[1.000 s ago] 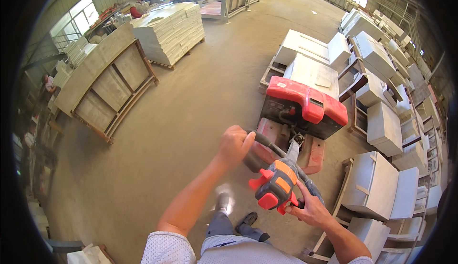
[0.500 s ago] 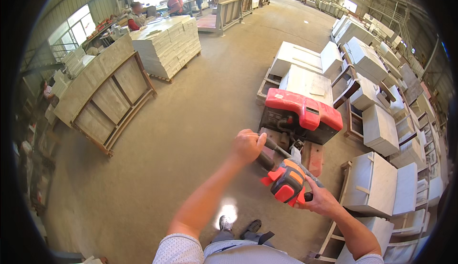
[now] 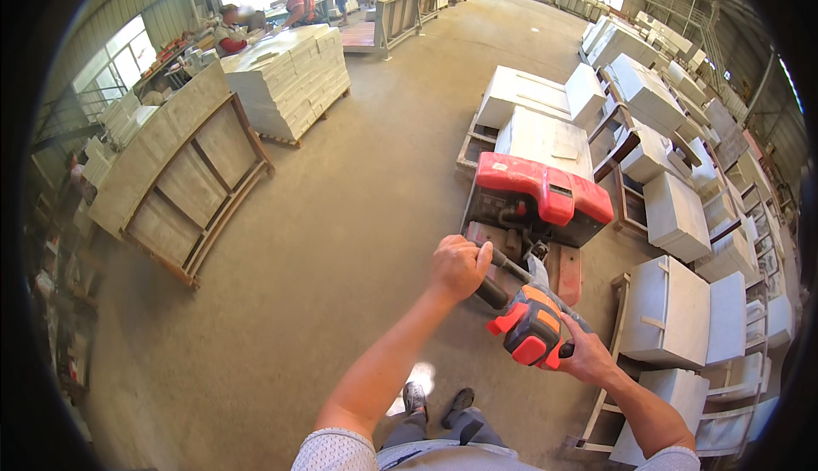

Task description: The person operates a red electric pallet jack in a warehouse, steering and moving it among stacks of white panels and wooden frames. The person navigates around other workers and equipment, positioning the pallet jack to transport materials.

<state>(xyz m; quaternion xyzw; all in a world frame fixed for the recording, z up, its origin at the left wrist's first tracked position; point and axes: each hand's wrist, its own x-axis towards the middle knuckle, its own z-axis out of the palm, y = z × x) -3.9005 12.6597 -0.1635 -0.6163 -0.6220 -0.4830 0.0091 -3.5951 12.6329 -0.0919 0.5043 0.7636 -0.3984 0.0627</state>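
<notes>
In front of me is an electric pallet truck with a red cover [image 3: 545, 188] and a dark body. Its tiller handle [image 3: 535, 322], black with an orange panel and red switches, points back toward me at an angle. My left hand [image 3: 461, 268] is wrapped round the bar at the handle's left side. On the right side of the handle head, my right hand [image 3: 588, 353] closes round the grip, its thumb along the top near the bar. The truck's forks are hidden behind its body, where white stone slabs [image 3: 545, 143] lie.
Stacks of white slabs on frames [image 3: 660, 309] line my right side. To the left stand a leaning wooden rack [image 3: 183, 164] and a palletised slab stack [image 3: 294, 79]. Beyond it, co-workers [image 3: 298, 2] are at benches. Concrete floor [image 3: 341, 190] runs between the rows.
Both hands and the tiller handle have shifted slightly right and down in view. My feet also sit further right. A co-worker at the far left has changed posture.
</notes>
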